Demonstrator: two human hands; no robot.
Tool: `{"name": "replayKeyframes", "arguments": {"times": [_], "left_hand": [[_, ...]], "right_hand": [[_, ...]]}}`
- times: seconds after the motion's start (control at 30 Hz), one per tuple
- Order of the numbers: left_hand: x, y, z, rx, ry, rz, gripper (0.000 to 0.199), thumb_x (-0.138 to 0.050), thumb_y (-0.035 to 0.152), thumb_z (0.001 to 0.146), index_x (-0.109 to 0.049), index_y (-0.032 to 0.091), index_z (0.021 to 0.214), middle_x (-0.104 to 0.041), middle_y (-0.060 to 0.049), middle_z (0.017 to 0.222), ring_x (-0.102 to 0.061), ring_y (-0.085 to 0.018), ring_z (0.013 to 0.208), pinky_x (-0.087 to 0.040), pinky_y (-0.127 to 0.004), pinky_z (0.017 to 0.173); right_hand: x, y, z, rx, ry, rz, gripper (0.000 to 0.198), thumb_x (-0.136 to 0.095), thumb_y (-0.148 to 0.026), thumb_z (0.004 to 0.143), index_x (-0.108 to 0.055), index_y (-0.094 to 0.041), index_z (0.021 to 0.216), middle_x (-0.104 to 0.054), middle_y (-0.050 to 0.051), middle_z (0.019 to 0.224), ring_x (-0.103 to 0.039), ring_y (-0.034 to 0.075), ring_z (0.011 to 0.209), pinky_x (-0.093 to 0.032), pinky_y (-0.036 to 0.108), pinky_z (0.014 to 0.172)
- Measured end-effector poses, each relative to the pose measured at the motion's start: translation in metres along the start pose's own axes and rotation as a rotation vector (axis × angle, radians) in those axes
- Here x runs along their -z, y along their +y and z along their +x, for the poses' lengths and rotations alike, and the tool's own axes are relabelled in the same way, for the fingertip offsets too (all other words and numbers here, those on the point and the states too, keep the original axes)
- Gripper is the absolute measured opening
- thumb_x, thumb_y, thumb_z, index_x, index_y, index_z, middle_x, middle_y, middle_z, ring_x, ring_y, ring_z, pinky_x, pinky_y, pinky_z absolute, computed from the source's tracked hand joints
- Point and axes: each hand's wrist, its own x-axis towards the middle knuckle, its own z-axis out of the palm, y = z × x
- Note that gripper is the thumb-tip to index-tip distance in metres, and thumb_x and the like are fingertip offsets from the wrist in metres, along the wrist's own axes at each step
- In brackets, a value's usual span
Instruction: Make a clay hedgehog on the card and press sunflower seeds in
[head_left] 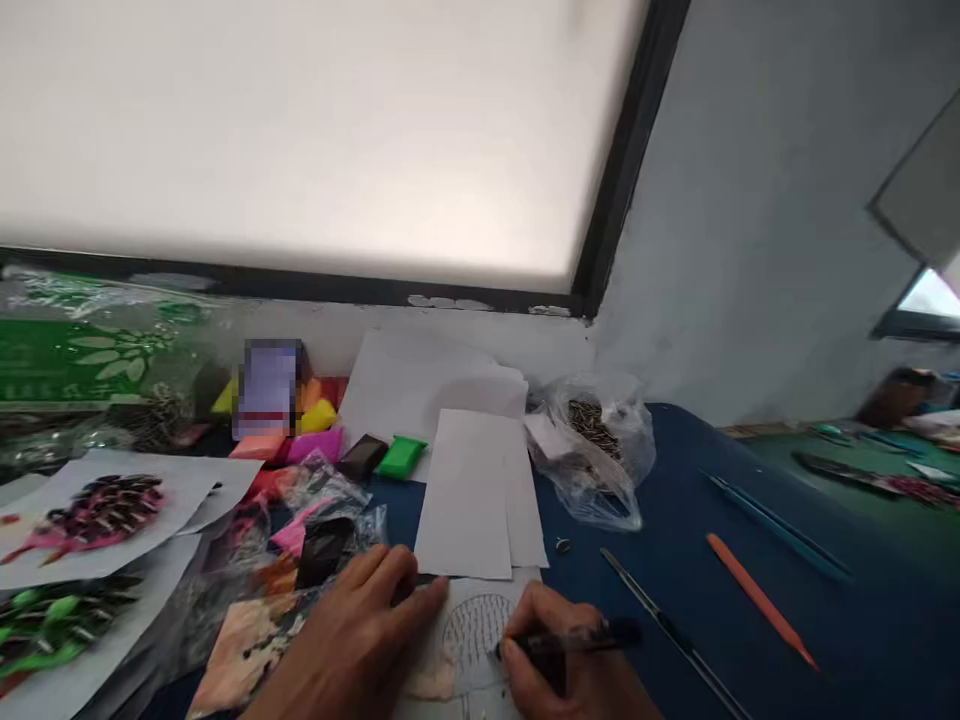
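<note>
A black pen (566, 638) is gripped in my right hand (551, 650), its tip touching a sheet of white paper (491, 590) at the bottom centre. On that sheet is a drawing (478, 630) of a rounded shape filled with short strokes. My left hand (367, 630) lies at the sheet's left edge, thumb stretched towards the drawing and fingers slightly bent, holding nothing that I can see. Part of the paper is hidden under both hands. A pale peach piece (431, 675) lies between them, and a peach-coloured sheet with dark specks (244, 655) is left of my left hand.
Blank white cards (469, 490) lie ahead. Bright clay packets (401, 457) and crumpled wrappers (326, 490) crowd the left, beside papers bearing clay figures (105, 510). A plastic bag (600, 450) stands behind. Tweezers (667, 625), an orange tool (761, 600) and a blue tool (780, 525) lie right.
</note>
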Motion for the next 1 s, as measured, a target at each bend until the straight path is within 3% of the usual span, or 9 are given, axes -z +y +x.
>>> {"name": "replayKeyframes", "arguments": {"times": [0.3,1.0], "left_hand": [[0.003,0.000,0.002,0.007,0.020,-0.025,0.031,-0.048,0.012,0.096,-0.063,0.024,0.120,-0.058,-0.006,0.098,-0.054,-0.023,0.087,-0.044,-0.034,0.075],[0.006,-0.005,0.001,-0.042,0.000,0.000,0.032,-0.048,0.015,0.096,-0.061,0.026,0.124,-0.059,-0.006,0.099,-0.056,-0.022,0.086,-0.046,-0.030,0.072]], "right_hand": [[0.006,-0.011,-0.003,0.014,0.106,0.040,0.021,-0.057,-0.037,0.084,-0.046,-0.021,0.077,-0.048,-0.002,0.065,-0.044,0.012,0.055,-0.031,0.024,0.054],[0.005,0.001,0.001,0.029,0.071,-0.046,0.014,-0.055,-0.029,0.084,-0.046,-0.021,0.077,-0.050,-0.003,0.063,-0.046,0.012,0.052,-0.031,0.023,0.050]]}}
